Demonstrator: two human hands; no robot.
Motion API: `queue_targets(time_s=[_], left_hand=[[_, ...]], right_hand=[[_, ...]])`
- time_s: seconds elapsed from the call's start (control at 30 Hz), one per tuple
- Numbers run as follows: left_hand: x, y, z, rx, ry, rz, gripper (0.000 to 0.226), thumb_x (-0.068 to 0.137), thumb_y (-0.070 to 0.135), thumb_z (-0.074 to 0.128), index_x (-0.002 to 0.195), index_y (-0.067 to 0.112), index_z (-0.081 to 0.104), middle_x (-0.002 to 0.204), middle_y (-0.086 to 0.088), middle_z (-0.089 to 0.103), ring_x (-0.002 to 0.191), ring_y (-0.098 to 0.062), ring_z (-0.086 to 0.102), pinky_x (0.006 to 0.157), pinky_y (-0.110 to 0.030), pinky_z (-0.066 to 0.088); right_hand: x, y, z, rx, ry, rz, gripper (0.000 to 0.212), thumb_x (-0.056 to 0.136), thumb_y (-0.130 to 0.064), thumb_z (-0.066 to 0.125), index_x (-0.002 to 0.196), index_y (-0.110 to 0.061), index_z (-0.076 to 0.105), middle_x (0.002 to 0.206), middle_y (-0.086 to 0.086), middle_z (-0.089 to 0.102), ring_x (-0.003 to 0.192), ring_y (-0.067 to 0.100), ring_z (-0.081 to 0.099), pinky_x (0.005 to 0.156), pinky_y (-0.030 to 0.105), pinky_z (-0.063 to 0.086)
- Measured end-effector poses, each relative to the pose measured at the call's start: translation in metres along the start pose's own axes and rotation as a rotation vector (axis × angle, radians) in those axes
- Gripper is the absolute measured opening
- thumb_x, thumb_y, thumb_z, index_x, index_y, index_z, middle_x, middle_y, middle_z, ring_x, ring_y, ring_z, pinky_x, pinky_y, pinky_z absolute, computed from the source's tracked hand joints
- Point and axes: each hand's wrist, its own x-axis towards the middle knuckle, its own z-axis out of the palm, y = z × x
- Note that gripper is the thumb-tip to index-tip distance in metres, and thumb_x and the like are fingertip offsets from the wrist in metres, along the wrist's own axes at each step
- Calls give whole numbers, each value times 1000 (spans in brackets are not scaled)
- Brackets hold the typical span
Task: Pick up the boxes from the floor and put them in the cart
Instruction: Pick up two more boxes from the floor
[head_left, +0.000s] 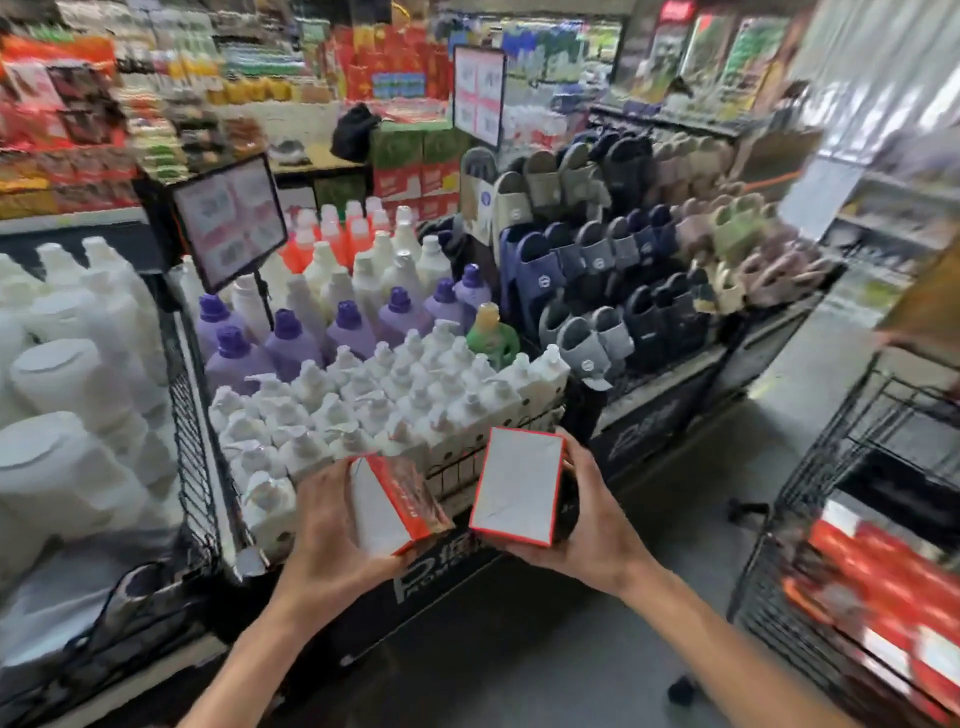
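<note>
- Holding one white, red-edged box (387, 506) in my left hand (332, 535), fingers wrapping round it, tilted.
- Gripping a second box (519, 486) in my right hand (597, 530), upright, just beside the first.
- Both are hovering before the bottle display (363, 384); the wire cart (810, 483), already carrying red boxes (883, 582), is standing at my right.

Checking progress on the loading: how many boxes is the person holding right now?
2: one box in the left hand, one box in the right hand. More lie in the cart.
</note>
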Motion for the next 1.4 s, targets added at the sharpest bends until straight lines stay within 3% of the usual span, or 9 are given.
queue_targets(time_s=[0.37, 0.5, 0.6, 0.77, 1.0, 1.1, 1.2, 1.33, 1.4], left_hand=[[57, 81, 111, -46, -239, 162, 122, 47, 66, 88, 146, 21, 33, 137, 5, 39, 124, -15, 37, 109, -43, 35], [72, 126, 164, -65, -272, 199, 123, 45, 71, 82, 146, 24, 31, 133, 15, 34, 126, -14, 35, 108, -40, 31], [82, 161, 208, -71, -326, 241, 122, 45, 70, 82, 147, 22, 33, 133, 12, 38, 128, -15, 33, 107, -41, 33], [93, 219, 289, -51, -392, 322, 121, 46, 68, 81, 146, 20, 32, 132, 15, 35, 127, -11, 29, 107, -38, 32], [98, 289, 394, -164, -563, 332, 127, 44, 87, 72, 145, 19, 37, 135, 13, 40, 129, -12, 34, 108, -33, 33], [107, 313, 434, -220, -656, 366, 124, 43, 78, 81, 145, 25, 35, 133, 20, 37, 130, -6, 31, 108, -30, 32], [122, 332, 477, -226, -725, 439, 122, 44, 68, 89, 145, 28, 33, 133, 25, 35, 131, -2, 28, 108, -28, 33], [146, 360, 534, -257, -823, 510, 122, 46, 62, 90, 146, 27, 31, 137, 21, 32, 132, -3, 25, 111, -30, 32], [158, 375, 560, -279, -884, 554, 122, 46, 66, 86, 146, 24, 31, 136, 20, 32, 130, 0, 23, 111, -30, 29]], right_hand=[[-34, 74, -101, -54, 240, 74, 137, 58, -52, 97, 160, -23, 11, 156, -5, 39, 144, 9, 39, 115, 25, 38], [-52, 113, -150, -64, 294, 99, 138, 61, -57, 94, 161, -21, 7, 159, -4, 35, 146, 10, 37, 118, 27, 35], [-66, 145, -190, -67, 337, 128, 138, 62, -57, 93, 161, -17, 6, 159, -4, 33, 147, 10, 36, 119, 30, 34], [-94, 195, -255, -109, 383, 176, 137, 63, -55, 93, 161, -22, 4, 156, 0, 36, 145, 8, 37, 117, 21, 31], [-141, 261, -322, -104, 489, 291, 132, 62, -47, 95, 159, -35, 6, 156, -16, 29, 145, -3, 31, 113, 10, 27], [-158, 283, -343, -84, 530, 369, 129, 63, -46, 95, 158, -36, 7, 157, -10, 32, 144, 1, 34, 114, 15, 31], [-171, 307, -360, -42, 571, 469, 131, 63, -37, 96, 156, -39, 5, 153, -7, 38, 138, -3, 40, 107, 10, 34], [-189, 333, -377, 7, 664, 572, 124, 68, -15, 95, 156, -21, 7, 137, -22, 45, 120, -21, 46, 95, 0, 34], [-195, 341, -387, -22, 704, 626, 124, 69, -15, 94, 155, -27, 5, 137, -29, 45, 123, -18, 46, 100, 8, 41]])
